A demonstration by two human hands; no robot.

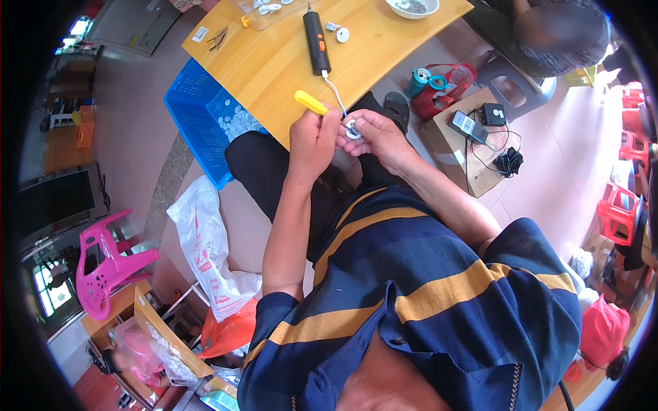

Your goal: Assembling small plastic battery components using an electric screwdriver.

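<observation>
My left hand [314, 140] is closed around a yellow-handled tool [310, 103]. Its handle sticks out beyond the fist and its working end is hidden, so I cannot tell the kind. Close beside it, my right hand [381, 140] pinches a small round white part [353, 129] with something dark at its middle. Both hands meet over my lap, just off the near edge of the wooden table [274, 65]. On the table lies a black electric screwdriver [317, 44] with orange buttons, a white cable [333, 89] running from it toward my hands. Another round white part [341, 34] lies next to it.
A white bowl [428, 9] of small metal pieces stands at the table's far right. Left of my knees is a blue crate [188, 103] with many white pieces. A cardboard box [445, 147] carries black devices and cables. Another person sits at the upper right.
</observation>
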